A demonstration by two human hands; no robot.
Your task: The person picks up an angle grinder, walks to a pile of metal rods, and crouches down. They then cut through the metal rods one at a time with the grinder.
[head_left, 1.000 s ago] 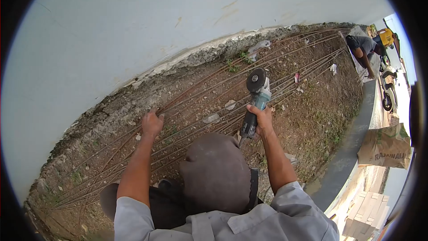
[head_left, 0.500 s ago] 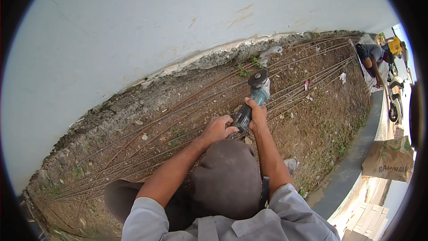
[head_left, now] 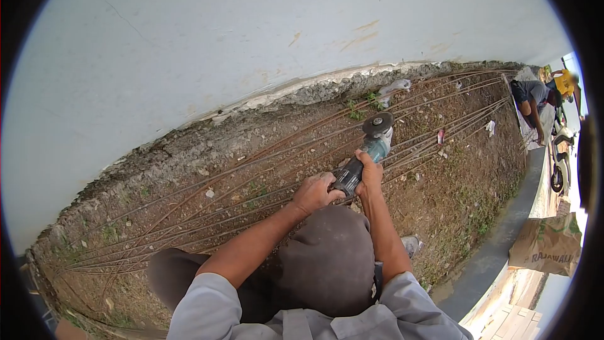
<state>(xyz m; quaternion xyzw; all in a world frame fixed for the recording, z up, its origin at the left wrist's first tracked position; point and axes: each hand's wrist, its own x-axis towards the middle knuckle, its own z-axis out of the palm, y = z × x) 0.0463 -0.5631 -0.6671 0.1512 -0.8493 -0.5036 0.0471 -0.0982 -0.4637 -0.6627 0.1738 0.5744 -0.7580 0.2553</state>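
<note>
An angle grinder [head_left: 360, 165] with a teal and black body points up and to the right, its dark round disc [head_left: 377, 124] at the far end. My right hand [head_left: 370, 174] is wrapped round the body just behind the metal head. At the black rear end, my left hand [head_left: 318, 192] is closed on the tool, its thumb along the near side. Long thin steel rods [head_left: 251, 212] run across the ground beneath the grinder, and the disc overlaps some of them in this view.
A pale wall [head_left: 189, 44] with a rough broken base borders the far side. White plastic [head_left: 394, 90] lies by the rods. One person [head_left: 533, 97] crouches at the right, another in yellow behind. A brown paper sack [head_left: 544, 245] and a motorbike [head_left: 560, 164] are on the right.
The view has tilted, so the wall's base, rods and grinder appear slightly lower. Both hands keep the same hold on the grinder.
</note>
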